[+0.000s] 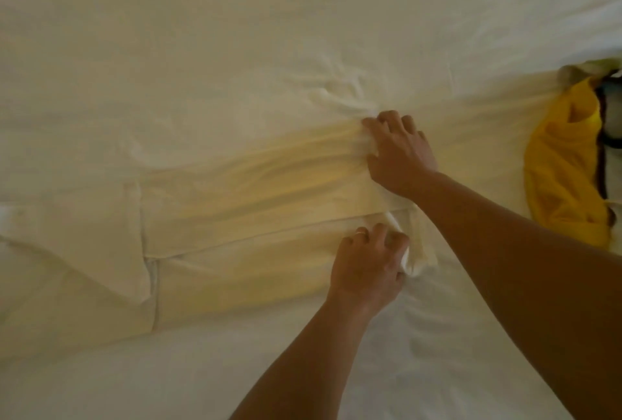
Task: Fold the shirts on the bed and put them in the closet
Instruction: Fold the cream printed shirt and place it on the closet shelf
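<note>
Shirt [242,204], pale cream, lies spread across the white bed [235,32], partly folded into long bands running left to right; its right end is under both hands. Fingers [387,241] of the left hand [365,268] curl round a bunched white bit of the shirt's edge, pinching it against the bed; a ring shows on one finger. Fingers [373,126] of the right hand [397,153] are bent and spread, tips digging into the shirt's upper band and gathering creases beneath them; whether they truly pinch the cloth or only press it I cannot tell. Both forearms reach in from the lower right; the right one crosses above the left hand. Well apart, at the right edge of the bed, a crumpled yellow shirt [565,163] lies heaped against something dark, too cut off to name.
</note>
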